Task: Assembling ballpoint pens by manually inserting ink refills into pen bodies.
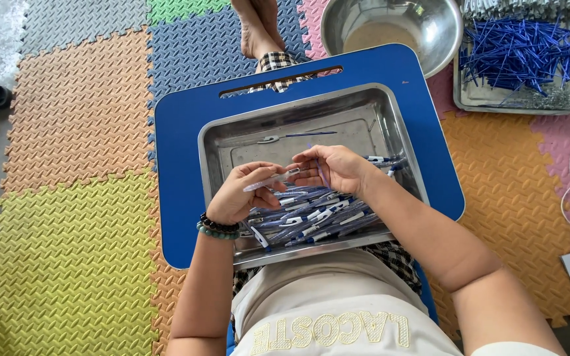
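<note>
While sitting on the foam floor with a steel tray [232, 142] on a blue lap desk [179, 125], the left hand [242, 191] pinches a clear pen barrel [268, 180] level over the tray, probably so the right hand [331, 168], fingers closed on a thin blue refill [320, 173], can line it up. Finished-looking pens [311, 214] pile at the tray's near edge.

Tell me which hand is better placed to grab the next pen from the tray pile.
Probably the right hand: it sits directly over the pen pile, while the left hand holds a clear pen barrel.
</note>
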